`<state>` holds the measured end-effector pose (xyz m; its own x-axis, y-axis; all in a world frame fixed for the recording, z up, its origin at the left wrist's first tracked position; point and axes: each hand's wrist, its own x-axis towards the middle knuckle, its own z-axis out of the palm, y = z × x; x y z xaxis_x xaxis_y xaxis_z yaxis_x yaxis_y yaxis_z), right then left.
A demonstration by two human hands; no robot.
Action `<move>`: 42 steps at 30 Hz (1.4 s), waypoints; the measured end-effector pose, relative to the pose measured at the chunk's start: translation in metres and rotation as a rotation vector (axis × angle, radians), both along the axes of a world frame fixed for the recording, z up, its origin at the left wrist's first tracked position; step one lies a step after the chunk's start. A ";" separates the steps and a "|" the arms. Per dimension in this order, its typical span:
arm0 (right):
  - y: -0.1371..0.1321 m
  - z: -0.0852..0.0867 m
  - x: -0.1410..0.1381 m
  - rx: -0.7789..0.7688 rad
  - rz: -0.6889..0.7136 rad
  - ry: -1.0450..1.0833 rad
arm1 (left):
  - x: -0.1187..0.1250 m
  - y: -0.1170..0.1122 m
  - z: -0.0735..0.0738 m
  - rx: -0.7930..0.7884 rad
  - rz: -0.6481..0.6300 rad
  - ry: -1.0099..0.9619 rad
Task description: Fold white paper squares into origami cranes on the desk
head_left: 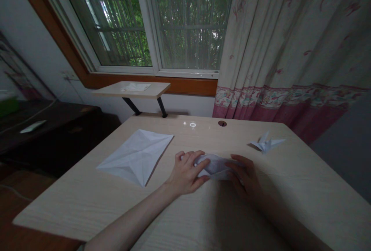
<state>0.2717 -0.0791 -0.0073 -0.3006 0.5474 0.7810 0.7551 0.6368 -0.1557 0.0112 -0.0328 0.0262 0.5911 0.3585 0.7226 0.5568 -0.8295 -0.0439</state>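
Note:
A partly folded sheet of white paper (216, 167) lies on the desk between my two hands. At its left end my left hand (188, 172) grips it, thumb below and fingers on top. My right hand (243, 175) closes on the right end, its fingers bent over the edge and partly in shadow. Left of my hands, a creased square sheet of paper (136, 156) rests spread out on the desk. Beyond my right hand stands a folded paper crane (266, 143) with pointed wings.
The pale wooden desk (179, 220) carries a small raised shelf (110, 89) at the back left, with crumpled white paper (136, 87) on it. A round cable hole (222, 123) sits near the back edge. A curtain (261, 50) hangs behind, right of the window.

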 end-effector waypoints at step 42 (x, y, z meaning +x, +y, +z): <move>0.012 0.002 0.003 0.013 -0.058 0.031 | -0.007 0.004 -0.005 -0.270 -0.039 -0.289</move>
<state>0.2747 -0.0674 -0.0052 -0.2438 0.5529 0.7968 0.7858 0.5942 -0.1719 0.0043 -0.0283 0.0207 0.3939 0.5393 0.7443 0.4817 -0.8108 0.3325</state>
